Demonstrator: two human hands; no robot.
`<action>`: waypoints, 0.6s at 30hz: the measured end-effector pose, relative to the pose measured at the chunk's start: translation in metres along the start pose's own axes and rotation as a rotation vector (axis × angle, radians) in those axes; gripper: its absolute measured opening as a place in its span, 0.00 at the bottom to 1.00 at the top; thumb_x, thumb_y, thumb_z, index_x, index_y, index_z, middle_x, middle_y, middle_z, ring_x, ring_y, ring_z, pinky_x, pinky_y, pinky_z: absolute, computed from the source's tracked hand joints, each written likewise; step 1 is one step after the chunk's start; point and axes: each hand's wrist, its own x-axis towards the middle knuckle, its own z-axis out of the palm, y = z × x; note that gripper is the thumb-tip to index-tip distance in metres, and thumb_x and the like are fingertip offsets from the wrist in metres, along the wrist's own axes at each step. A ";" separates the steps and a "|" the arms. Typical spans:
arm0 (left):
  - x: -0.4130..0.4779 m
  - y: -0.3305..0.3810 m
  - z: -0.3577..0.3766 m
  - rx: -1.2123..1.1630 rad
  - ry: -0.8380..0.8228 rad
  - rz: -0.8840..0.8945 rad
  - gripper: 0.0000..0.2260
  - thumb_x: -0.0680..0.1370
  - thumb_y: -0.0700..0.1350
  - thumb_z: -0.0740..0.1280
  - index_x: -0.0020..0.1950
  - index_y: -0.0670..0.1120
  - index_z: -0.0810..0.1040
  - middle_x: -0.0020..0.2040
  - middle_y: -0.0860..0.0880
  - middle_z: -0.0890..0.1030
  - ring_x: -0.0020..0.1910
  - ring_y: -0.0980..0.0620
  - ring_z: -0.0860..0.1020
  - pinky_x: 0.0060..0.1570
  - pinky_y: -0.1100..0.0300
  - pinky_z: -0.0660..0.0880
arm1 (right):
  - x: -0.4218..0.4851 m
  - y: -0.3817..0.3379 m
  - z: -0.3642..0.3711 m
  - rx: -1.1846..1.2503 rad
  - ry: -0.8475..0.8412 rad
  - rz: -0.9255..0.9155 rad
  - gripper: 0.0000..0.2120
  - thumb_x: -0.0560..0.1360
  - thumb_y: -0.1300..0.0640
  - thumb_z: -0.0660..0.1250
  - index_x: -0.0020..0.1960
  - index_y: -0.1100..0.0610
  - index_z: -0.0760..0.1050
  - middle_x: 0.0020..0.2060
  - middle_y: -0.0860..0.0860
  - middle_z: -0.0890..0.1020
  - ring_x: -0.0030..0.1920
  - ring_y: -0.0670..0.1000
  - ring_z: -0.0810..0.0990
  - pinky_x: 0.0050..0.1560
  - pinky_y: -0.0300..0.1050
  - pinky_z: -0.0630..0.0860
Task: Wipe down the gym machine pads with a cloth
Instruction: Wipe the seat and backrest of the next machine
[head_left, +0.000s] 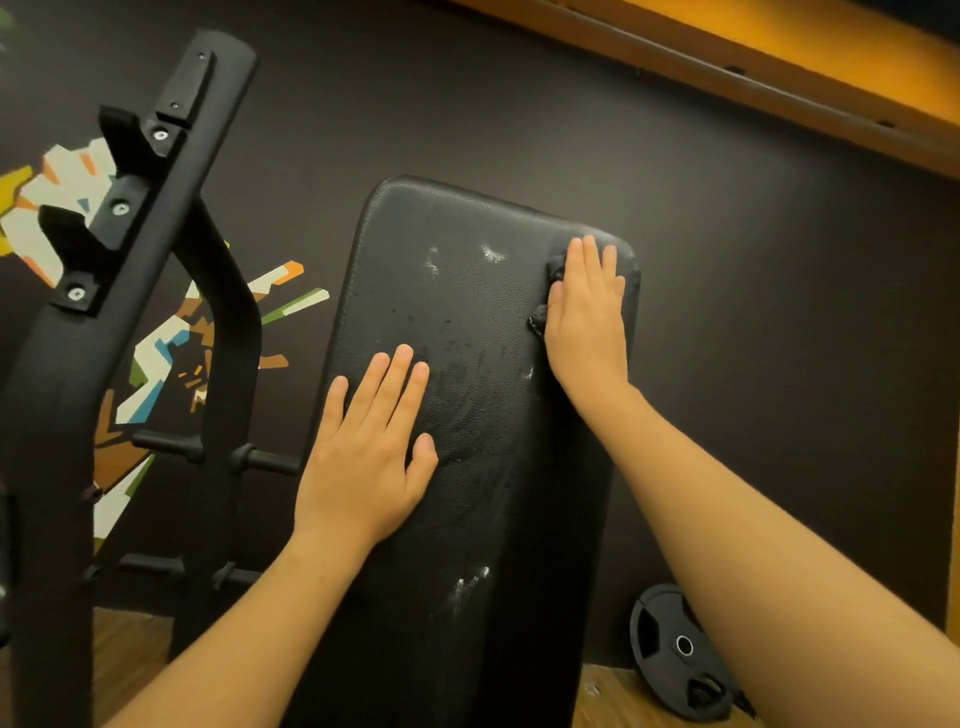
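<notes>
- The back pad (467, 291), black with a pebbled skin, stands inclined in front of me. Its rounded top end is toward the dark wall (753, 312).
- My right grip (587, 312) lies flat on the pad's upper right corner. The fingers are straight and close together, and the palm presses the cloth (557, 266) onto the pad. No finger curls round it.
- The cloth is dark and mostly hidden under that palm. Bunched edges show beside my fingers, on the side toward the pad's middle.
- My left grip (369, 441) rests palm-down at the pad's left edge, about halfway up. The fingers are straight and slightly spread, and it holds nothing.
- Pad surface: whitish scuffs near the top and again low down, with a dull smeared patch in the middle between my two grips.
- Left of the pad: a black rack upright (104, 312) with bolted catches, and short pegs (171, 447) lower on the frame.
- Behind the pad's left side: an angular multicoloured mural (166, 353) on the wall.
- Lower right of the pad: a black weight plate (675, 649) at the foot of the wall, on the wooden floor (613, 696).
- Above and right of the pad: a wooden ledge (779, 62) running along the wall.
</notes>
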 end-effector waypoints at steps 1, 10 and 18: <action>0.000 0.001 0.000 -0.005 0.001 0.000 0.29 0.82 0.53 0.53 0.83 0.46 0.55 0.84 0.47 0.53 0.83 0.48 0.50 0.80 0.42 0.51 | -0.007 0.001 0.002 -0.011 0.002 -0.007 0.25 0.87 0.60 0.49 0.82 0.63 0.50 0.83 0.58 0.53 0.83 0.60 0.45 0.81 0.55 0.44; 0.000 0.001 0.002 -0.029 0.039 0.005 0.29 0.82 0.53 0.54 0.83 0.47 0.57 0.83 0.48 0.54 0.83 0.49 0.51 0.80 0.44 0.51 | 0.028 -0.003 -0.003 -0.043 -0.036 0.012 0.24 0.87 0.59 0.48 0.82 0.64 0.51 0.82 0.59 0.54 0.82 0.61 0.46 0.81 0.57 0.47; 0.000 0.000 0.002 -0.005 0.021 0.007 0.29 0.82 0.53 0.53 0.83 0.47 0.55 0.84 0.47 0.53 0.83 0.49 0.49 0.80 0.44 0.49 | -0.007 -0.004 0.005 -0.073 -0.042 -0.019 0.25 0.87 0.59 0.49 0.82 0.63 0.50 0.82 0.58 0.53 0.83 0.60 0.46 0.82 0.56 0.47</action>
